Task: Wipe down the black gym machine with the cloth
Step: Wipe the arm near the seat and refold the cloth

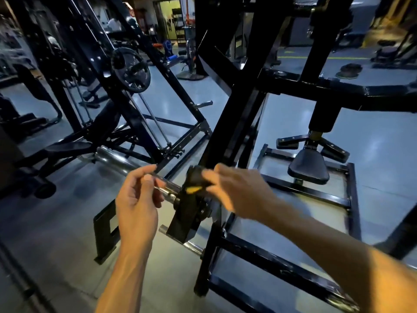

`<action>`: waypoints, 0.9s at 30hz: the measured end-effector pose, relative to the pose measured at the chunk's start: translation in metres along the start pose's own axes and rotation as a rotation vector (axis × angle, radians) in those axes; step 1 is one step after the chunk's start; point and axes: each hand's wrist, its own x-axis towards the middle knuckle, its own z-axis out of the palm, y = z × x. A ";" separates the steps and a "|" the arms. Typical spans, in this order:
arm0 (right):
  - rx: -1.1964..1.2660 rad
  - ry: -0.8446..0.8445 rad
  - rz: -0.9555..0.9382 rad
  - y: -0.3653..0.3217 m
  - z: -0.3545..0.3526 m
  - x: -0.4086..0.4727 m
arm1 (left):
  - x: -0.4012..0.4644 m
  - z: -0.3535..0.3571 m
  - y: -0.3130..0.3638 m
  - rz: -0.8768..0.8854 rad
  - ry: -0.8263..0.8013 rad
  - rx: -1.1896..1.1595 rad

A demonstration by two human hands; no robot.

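While the right hand [234, 188] grips a dark cloth [195, 177] against the black gym machine [237, 123] near its chrome bar [117, 159], the image blurs. Beside the bar, the left hand [137, 199] hovers with fingers loosely curled, holding nothing.

— Can you read any writing here, a brand or a number?

— No. The weight plate [130, 70] hung on the rack carries raised marks, but they are too dark and blurred to make out.

— And the yellow patch [193, 190] on the black gym machine [237, 123]?

— Just a smear of colour, no letters that can be read.
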 end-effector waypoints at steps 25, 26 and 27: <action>1.600 1.126 1.528 -0.104 0.069 -0.136 | -0.065 0.043 -0.092 -0.277 -1.118 0.226; 1.582 1.151 1.545 -0.104 0.071 -0.142 | -0.071 0.047 -0.096 -0.349 -1.137 0.196; 1.571 1.171 1.566 -0.104 0.074 -0.148 | -0.077 0.051 -0.101 -0.411 -1.156 0.184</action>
